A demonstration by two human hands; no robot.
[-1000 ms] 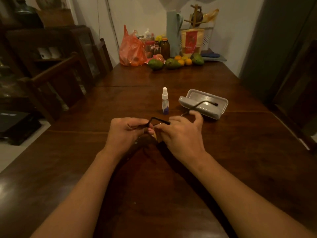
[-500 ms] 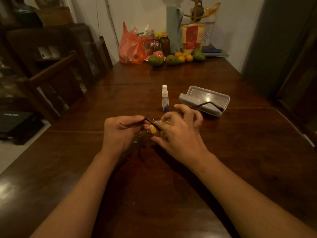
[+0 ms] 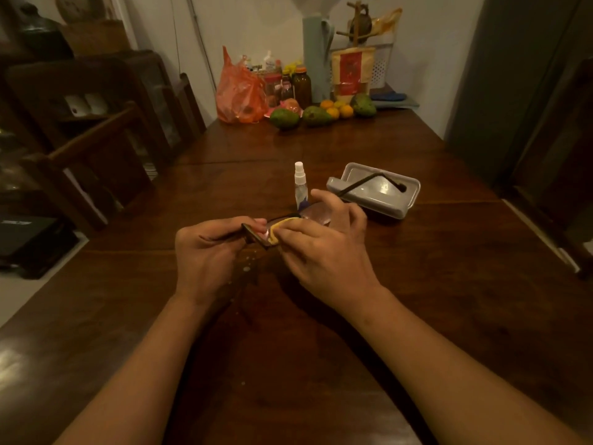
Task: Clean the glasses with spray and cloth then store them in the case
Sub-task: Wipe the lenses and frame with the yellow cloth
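Observation:
Dark-framed glasses (image 3: pixel 316 213) are held above the wooden table (image 3: pixel 417 284) between both hands. My left hand (image 3: pixel 208 252) grips the frame at its left hinge. My right hand (image 3: pixel 324 248) pinches a small yellow cloth (image 3: pixel 280 228) against the left lens, its other fingers spread. One temple arm (image 3: pixel 369 183) sticks out to the right over the open grey case (image 3: pixel 378 200). A small spray bottle (image 3: pixel 300 184) with a white top stands upright just behind the hands, left of the case.
At the table's far end stand an orange plastic bag (image 3: pixel 239 91), jars, green and orange fruit (image 3: pixel 316 114) and a tall pale jug. Wooden chairs (image 3: pixel 96 149) line the left side. Small droplets lie on the table under the hands.
The glasses have been turned so the lenses face up more. My right hand has brought the yellow cloth onto the left lens, and its fingers have spread.

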